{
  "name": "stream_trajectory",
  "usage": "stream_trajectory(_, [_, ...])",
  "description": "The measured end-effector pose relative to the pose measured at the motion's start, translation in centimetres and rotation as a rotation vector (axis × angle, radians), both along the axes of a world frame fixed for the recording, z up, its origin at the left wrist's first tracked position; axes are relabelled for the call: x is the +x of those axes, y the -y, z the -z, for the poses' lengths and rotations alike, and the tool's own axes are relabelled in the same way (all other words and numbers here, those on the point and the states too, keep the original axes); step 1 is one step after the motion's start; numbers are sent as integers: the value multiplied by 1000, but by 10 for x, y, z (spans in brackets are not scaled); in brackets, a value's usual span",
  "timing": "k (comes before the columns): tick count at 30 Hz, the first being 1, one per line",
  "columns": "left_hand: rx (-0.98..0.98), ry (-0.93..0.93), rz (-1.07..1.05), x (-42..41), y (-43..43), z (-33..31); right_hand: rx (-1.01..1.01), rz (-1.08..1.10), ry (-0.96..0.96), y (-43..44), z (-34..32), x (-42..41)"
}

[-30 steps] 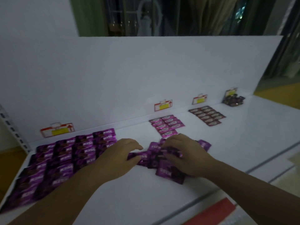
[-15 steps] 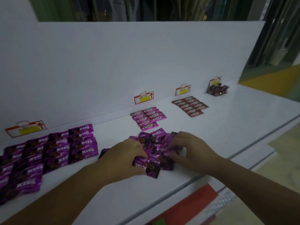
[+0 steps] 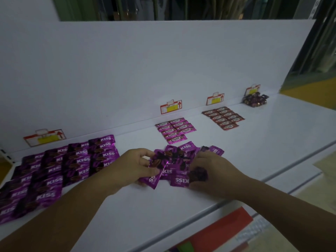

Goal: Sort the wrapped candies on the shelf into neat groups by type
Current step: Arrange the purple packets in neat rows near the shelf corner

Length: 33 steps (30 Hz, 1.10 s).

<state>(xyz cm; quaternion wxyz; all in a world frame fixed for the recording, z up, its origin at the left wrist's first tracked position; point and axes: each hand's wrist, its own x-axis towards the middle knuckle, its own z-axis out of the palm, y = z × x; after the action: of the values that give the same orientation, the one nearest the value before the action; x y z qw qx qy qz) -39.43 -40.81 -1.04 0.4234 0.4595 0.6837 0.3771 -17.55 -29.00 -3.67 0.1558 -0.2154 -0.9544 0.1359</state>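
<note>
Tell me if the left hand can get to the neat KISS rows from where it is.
Probably yes. The left hand is at the loose purple pile, and the neat KISS rows lie just beside it, with only bare shelf between.

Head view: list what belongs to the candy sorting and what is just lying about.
Belongs to the job:
- left hand and right hand, both on the loose Kiss pile
- laid-out Kiss rows
- pink Choco group
- brown bar group
- dark candy heap

Just lying about:
- price tags
- red board below the shelf
</note>
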Motion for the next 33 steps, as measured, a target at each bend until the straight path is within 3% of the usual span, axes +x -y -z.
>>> stream_trajectory(9, [107, 309, -210, -21, 16, 2, -813, 102, -269, 8, -12, -30])
stream_trajectory(14, [152, 316, -295, -38, 39, 4, -1092, 42, -348, 19, -18, -64])
stream_trajectory(19, [215, 373, -464, -58, 71, 7, -1034, -25, -345, 36, -17, -100])
stream_trajectory(26, [404, 369, -724, -96, 127, -5, -1014, -204, -186, 69, -8, -145])
stream_trajectory(33, [387, 315, -749, -105, 154, -7, -530, -304, -114, 95, 13, -169])
